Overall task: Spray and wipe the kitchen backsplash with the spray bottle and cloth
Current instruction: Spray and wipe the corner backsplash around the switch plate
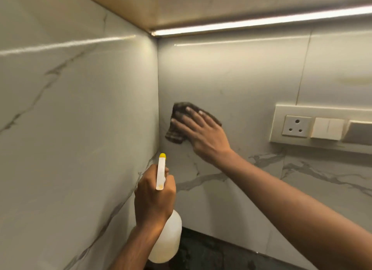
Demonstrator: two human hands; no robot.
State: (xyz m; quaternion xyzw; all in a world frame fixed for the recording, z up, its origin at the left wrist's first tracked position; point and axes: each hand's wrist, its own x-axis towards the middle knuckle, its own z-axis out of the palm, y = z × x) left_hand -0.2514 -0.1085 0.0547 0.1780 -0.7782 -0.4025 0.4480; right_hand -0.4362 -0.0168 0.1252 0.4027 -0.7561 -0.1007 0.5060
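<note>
Your left hand (154, 197) is gripping the spray bottle (167, 241) by its neck, fingers clamped round it, nozzle aiming at the corner, ready to respray. Beyond, your right hand (203, 133) is pressing the dark cloth (175, 133) flat, fingers spread, onto the marble backsplash (241, 78) beside that corner.

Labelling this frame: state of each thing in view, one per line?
spray bottle: roughly upright, nozzle toward the corner
left hand: grips the spray bottle
cloth: bunched, pressed against the backsplash
right hand: fingers straight, pressing the cloth
light strip: lit
socket: nothing plugged in
</note>
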